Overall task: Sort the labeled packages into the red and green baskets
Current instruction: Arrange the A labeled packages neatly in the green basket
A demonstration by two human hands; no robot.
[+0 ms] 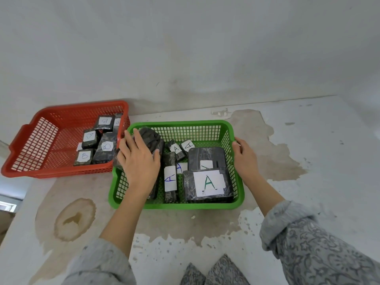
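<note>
A green basket point(176, 205) stands in the middle of the table and holds several black wrapped packages with white labels marked A point(208, 183). My left hand point(138, 161) is inside its left end, gripping a black package point(151, 139) whose label is hidden. My right hand point(244, 157) holds the basket's right rim. To the left, touching the green one, a red basket point(37, 140) holds several black packages marked B point(107, 146).
The white table top point(308, 161) carries large brown stains, one ring-shaped point(75, 219) at the front left. A stained white wall rises right behind the baskets. The table's left edge drops off beside the red basket.
</note>
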